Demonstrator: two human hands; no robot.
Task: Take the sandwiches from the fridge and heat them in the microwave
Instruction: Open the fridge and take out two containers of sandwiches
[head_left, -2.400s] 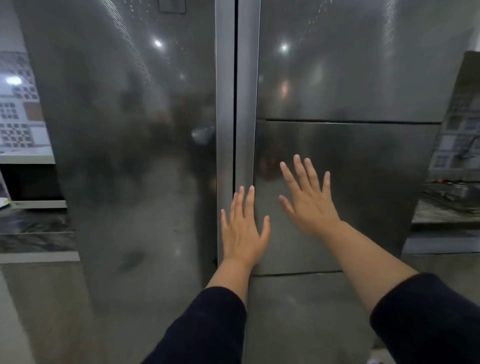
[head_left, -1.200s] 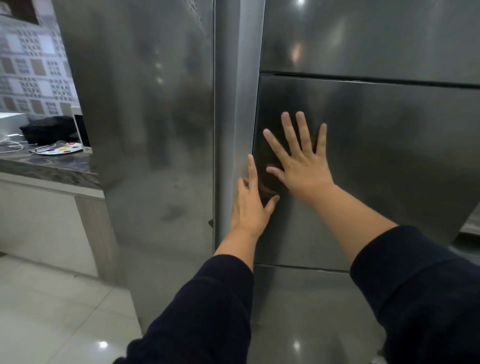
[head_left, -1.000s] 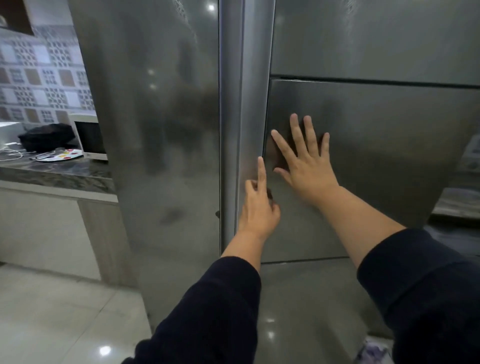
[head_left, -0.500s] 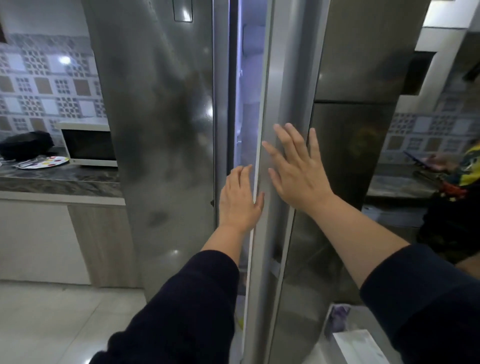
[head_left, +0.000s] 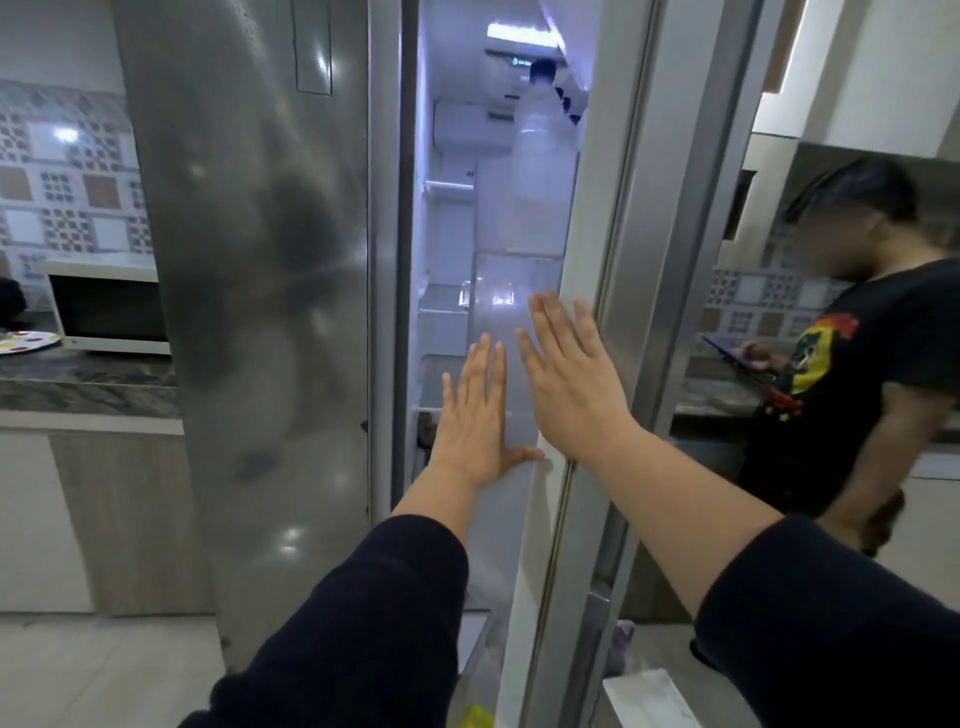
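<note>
Two flat hands have swung our right fridge door (head_left: 639, 260) from shut to partly open, so the lit interior now shows at twelve o'clock. Our left hand (head_left: 475, 415) and right hand (head_left: 569, 384) press its inner edge, fingers spread wide, holding nothing. No sandwiches show yet; a bottle (head_left: 543, 135) stands inside. The microwave (head_left: 106, 312) waits on the bench (head_left: 78, 384) at nine o'clock.
</note>
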